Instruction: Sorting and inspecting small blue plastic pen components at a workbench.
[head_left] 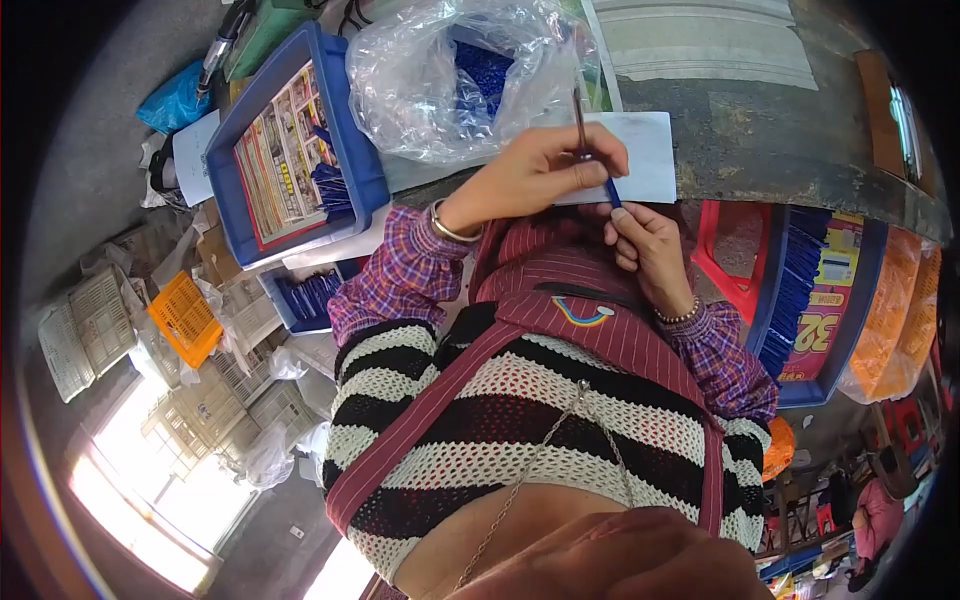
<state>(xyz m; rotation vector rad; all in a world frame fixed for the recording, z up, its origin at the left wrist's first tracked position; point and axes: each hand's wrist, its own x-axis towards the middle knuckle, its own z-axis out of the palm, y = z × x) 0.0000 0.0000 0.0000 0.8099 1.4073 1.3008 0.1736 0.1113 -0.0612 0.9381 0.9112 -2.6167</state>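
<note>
A slim dark blue, pen-like stick [614,194] with a thin brownish upper length is held upright and slightly tilted between my hands. My left hand [535,180] pinches it around its middle, thumb against fingers. Lower down, the fingers of my right hand [652,248] close on its blue end. Just behind my hands, a white sheet [653,150] lies at the table's near edge. Beyond my left hand, a clear plastic bag [400,85] lies open, with many small blue pieces [482,76] inside.
At left, a blue tray [352,150] holds printed paper and bundled blue sticks [333,188]. Another blue tray [870,275] with similar sticks stands right, below the worn table edge [790,195]. An orange crate [186,318] is far left. A person in pink [872,518] appears far right.
</note>
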